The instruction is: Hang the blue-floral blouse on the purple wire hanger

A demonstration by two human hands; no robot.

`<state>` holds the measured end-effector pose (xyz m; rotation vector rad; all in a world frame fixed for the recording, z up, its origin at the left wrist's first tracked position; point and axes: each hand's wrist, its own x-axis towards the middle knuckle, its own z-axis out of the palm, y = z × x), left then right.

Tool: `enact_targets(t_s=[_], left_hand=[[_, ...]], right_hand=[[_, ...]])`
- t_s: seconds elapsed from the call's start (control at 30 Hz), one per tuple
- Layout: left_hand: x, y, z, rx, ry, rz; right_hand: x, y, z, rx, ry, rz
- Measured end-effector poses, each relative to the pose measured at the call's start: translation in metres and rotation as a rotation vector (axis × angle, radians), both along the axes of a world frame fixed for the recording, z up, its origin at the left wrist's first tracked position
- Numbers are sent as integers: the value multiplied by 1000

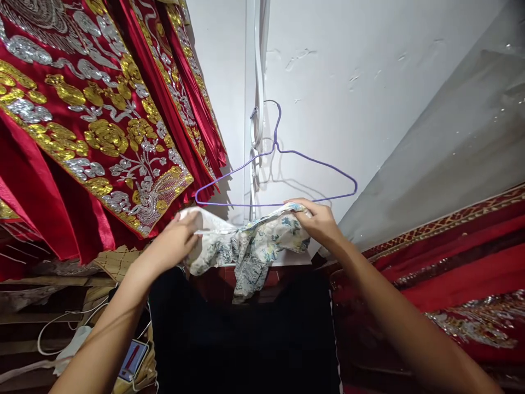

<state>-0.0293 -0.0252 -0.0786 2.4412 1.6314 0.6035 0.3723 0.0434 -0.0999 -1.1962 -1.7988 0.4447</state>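
Observation:
A thin white garment (266, 238) with a blue, green and yellow floral print is stretched between my two hands. My left hand (182, 235) grips its left end, with the fingers curled over the white edge. At the other end, my right hand (315, 219) pinches the upper edge between thumb and fingers. The cloth bunches in the middle, and a narrower part hangs down there. Just above it hangs a purple wire hanger (315, 160), its bottom bar close to my right fingers. Whether the cloth touches the bar I cannot tell.
Red garments with gold and silver sequins (106, 137) hang at the left. A white cable (258, 71) runs down the white wall (328, 71) behind the hanger. Grey plastic sheeting (430, 142) covers red fabric (471, 268) at the right. A phone (133, 358) lies at the lower left.

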Motion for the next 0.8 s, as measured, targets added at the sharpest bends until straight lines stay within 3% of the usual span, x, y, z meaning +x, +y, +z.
enact_targets(t_s=[0.07,0.17,0.27,0.4,0.6,0.67,0.73,0.8], left_hand=[[12,7,28,110,95,-4],[38,13,67,244,18,-55],[65,23,87,323,-63,-214],[80,47,89,366,-161,-243],[68,65,86,410,-143,-167],[66,67,88,448,-150,-148],[64,71,89,488,-191,-131],[62,77,89,533,-271,-63]], right_hand=[[10,-9,12,-6,-31,-35],[13,-22,27,-40,-99,-42],[4,-37,35,-112,-140,-5],[-1,-51,40,-157,-167,-94],[42,-46,55,151,19,-456],[61,-42,68,83,7,-390],[74,-39,83,-101,31,-189],[73,-36,98,-291,210,8]])
